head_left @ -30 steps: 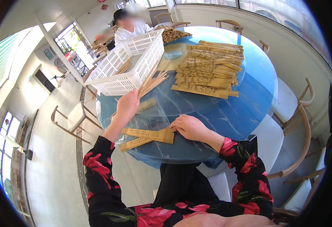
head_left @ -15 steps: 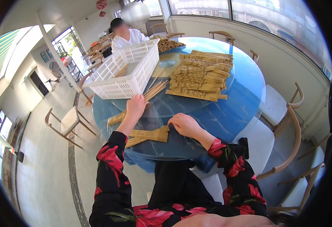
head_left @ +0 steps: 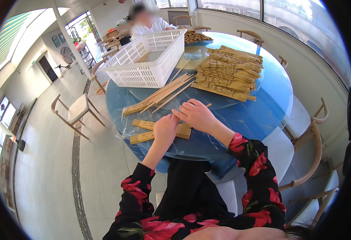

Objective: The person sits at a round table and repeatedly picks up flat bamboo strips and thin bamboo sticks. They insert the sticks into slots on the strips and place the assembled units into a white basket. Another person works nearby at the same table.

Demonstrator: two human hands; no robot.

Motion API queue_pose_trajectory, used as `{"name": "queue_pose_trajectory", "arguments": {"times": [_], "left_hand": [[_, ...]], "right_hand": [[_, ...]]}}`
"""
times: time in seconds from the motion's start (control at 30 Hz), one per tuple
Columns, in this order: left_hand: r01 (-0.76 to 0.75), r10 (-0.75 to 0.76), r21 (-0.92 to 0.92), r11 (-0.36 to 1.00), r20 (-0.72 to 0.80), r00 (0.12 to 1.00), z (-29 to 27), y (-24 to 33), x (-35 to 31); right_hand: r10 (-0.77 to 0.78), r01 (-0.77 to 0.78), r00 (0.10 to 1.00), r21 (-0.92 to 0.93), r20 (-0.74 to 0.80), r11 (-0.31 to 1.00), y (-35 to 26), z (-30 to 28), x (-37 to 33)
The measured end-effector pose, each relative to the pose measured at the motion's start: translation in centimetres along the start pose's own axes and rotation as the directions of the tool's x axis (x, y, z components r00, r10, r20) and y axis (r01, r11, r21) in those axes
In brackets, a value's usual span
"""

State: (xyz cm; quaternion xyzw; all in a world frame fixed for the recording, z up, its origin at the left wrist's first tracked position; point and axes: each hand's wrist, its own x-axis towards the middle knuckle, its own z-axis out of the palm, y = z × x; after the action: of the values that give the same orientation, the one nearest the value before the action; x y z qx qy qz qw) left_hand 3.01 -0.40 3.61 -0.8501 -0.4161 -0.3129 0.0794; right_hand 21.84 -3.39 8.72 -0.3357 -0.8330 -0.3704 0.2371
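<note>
Sleeving chopsticks: both hands, left hand [head_left: 165, 129] and right hand [head_left: 197, 115], pinch one paper sleeve [head_left: 182, 130]; next likely needs a stick from the loose chopsticks [head_left: 165, 93].

We see both forearms, in floral sleeves, reaching forward from the lower edge. The left hand [head_left: 165, 129] lies palm down, fingers curled; the right hand [head_left: 197, 115] rests beside it, fingers extended leftward.

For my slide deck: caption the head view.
Both hands, left hand and right hand, meet over paper sleeves on a blue round table, beside loose chopsticks.
</note>
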Motion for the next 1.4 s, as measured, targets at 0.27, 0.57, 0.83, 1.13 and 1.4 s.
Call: {"name": "queue_pose_trajectory", "arguments": {"times": [0.27, 0.57, 0.83, 1.13, 1.4], "left_hand": [[0.187, -0.239, -0.150, 0.971, -0.580, 0.779, -1.9, -0.7, 0.4], [-0.059, 0.123, -0.478, 0.877, 0.104, 0.987, -2.2, -0.8, -0.9], [-0.040, 0.094, -0.428, 0.903, 0.105, 0.990, -2.1, -0.4, -1.2], [-0.015, 0.049, -0.446, 0.895, 0.064, 0.997, -2.3, -0.1, -1.3], [-0.129, 0.127, -0.291, 0.948, -0.025, 0.992, -2.6, -0.1, -1.4]], "right_hand": [[0.442, -0.458, 0.889, 0.174, 0.121, 0.872, 3.4, 1.0, -3.5], [0.508, -0.557, 0.827, 0.478, 0.241, 0.679, 3.4, 1.0, -4.7], [0.499, -0.568, 0.818, 0.530, 0.285, 0.629, 2.8, 0.4, -4.2], [0.516, -0.579, 0.805, 0.572, 0.292, 0.580, 2.1, 0.1, -3.7], [0.355, -0.554, 0.832, 0.668, 0.425, 0.498, 0.0, -1.2, -2.6]]}}
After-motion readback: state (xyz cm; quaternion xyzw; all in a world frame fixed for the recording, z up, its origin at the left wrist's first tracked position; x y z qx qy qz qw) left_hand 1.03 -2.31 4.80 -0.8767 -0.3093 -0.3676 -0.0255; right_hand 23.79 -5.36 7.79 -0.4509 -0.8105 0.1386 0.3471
